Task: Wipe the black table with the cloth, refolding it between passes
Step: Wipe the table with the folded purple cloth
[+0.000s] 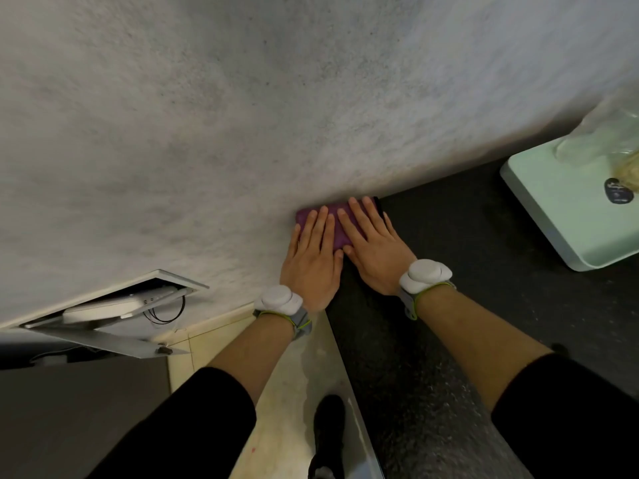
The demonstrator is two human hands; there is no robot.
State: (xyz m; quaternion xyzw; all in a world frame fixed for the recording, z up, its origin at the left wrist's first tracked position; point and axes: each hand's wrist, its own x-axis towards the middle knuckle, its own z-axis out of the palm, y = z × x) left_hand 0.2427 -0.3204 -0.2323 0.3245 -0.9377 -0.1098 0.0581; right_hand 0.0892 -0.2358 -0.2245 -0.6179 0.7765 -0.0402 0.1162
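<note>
— Where's the folded purple cloth (338, 233)?
— Under both sets of fingers, at the black table (466, 264) corner.
— And the hands?
— Left hand (313, 261) and right hand (371, 247) lie flat, side by side, fingers straight, pressing it

A black shoe (328, 433) shows low in view, with the left sleeve (193, 426) to its left and the right sleeve (570, 420) to its right, both plain black and ending partway along the forearms. Farther from the shoe, behind the left hand (311, 261) and the right hand (375, 250), sit the left wristband (280, 300) and right wristband (428, 275): each a smooth white two-lobed pod on a grey strap edged in lime green.
</note>
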